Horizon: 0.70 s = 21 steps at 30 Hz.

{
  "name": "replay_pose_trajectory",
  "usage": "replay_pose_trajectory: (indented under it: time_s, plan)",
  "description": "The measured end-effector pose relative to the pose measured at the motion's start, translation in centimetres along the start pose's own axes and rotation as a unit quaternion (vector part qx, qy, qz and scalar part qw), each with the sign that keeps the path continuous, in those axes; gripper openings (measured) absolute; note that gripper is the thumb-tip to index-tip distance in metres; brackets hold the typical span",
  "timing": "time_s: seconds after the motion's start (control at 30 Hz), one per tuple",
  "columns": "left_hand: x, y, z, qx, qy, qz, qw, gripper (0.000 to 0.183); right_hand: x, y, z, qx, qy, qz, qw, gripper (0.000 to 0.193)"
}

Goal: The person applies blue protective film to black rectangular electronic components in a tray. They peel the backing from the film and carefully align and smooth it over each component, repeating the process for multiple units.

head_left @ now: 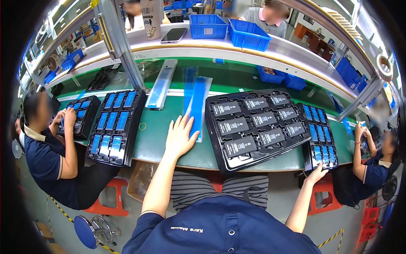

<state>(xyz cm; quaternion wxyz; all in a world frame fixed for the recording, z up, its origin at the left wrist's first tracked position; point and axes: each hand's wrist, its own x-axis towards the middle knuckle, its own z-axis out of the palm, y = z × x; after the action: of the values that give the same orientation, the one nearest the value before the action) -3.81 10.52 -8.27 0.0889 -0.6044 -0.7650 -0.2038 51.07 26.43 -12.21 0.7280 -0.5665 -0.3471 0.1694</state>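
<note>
My left hand (182, 136) lies palm down with fingers spread, on the green table beside a stack of blue film strips (198, 106); its fingertips reach the strip's left edge. To the right of it sits a black tray (220, 157) of flat black phone batteries (241, 146), set in rows and stacked on other trays. Farther right, my right hand (316, 173) grips the near edge of another black tray (332, 162), which holds batteries covered in blue film (324, 133). The fingers under that edge are hidden.
Left stands a stacked black tray (127, 155) of blue-filmed batteries. Clear plastic strips (163, 84) lie behind my left hand. A shelf (177, 50) above the table holds blue bins (208, 27) and a phone (174, 35). Co-workers sit left (50, 144) and right (376, 165).
</note>
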Motion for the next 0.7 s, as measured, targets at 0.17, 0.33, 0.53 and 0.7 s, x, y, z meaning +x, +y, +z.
replay_pose_trajectory:
  time_s: [0.17, 0.33, 0.53, 0.7]
  plan:
    - [0.0, -0.1, 0.0, -0.013, 0.004, -0.002, 1.000, 0.057, 0.2, 0.1, -0.4, -0.003, -0.019, 0.010, 1.000, 0.068]
    - [0.1, -0.1, -0.2, -0.031, 0.004, -0.010, 0.999, 0.054, -0.6, -1.1, -0.1, 0.034, -0.019, 0.042, 0.998, 0.067]
    - [0.4, 0.2, -0.8, -0.070, 0.016, -0.038, 0.997, 0.047, -0.5, -0.7, -0.3, 0.021, -0.016, 0.046, 0.999, 0.067]
    - [0.4, 0.1, -0.9, -0.100, 0.030, -0.048, 0.993, 0.043, -1.3, -2.3, 0.2, 0.061, -0.031, 0.066, 0.995, 0.068]
